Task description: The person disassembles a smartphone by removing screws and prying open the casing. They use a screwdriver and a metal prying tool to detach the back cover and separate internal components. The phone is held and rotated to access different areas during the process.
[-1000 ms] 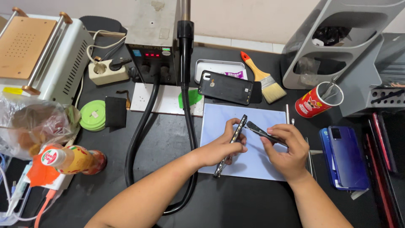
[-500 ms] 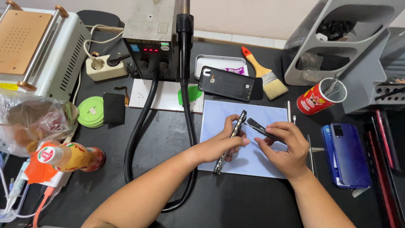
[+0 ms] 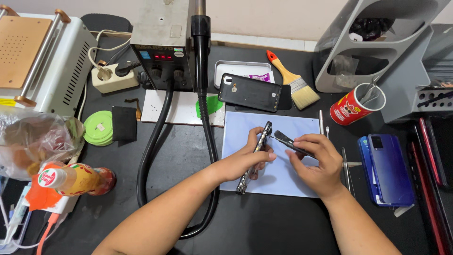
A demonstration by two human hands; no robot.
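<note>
Left hand [image 3: 247, 158] is clamped on a phone [image 3: 255, 158] held on edge over the blue mat [image 3: 278, 182], mid-table. Right hand [image 3: 314, 160] grips a dark tool [image 3: 288, 140], tip at the phone's upper edge. Prying seems just begun; phone not yet opened.

A slim dark phone [image 3: 255, 158] stands on its long edge, tilted, with its top end poking up past the left fingertips [image 3: 267, 154] and its lower end running back under the palm. A black-handled pointed tool [image 3: 289, 141] lies slanted across the right fingers [image 3: 315, 144], its tip touching the phone's edge just above the left fingertips.
</note>
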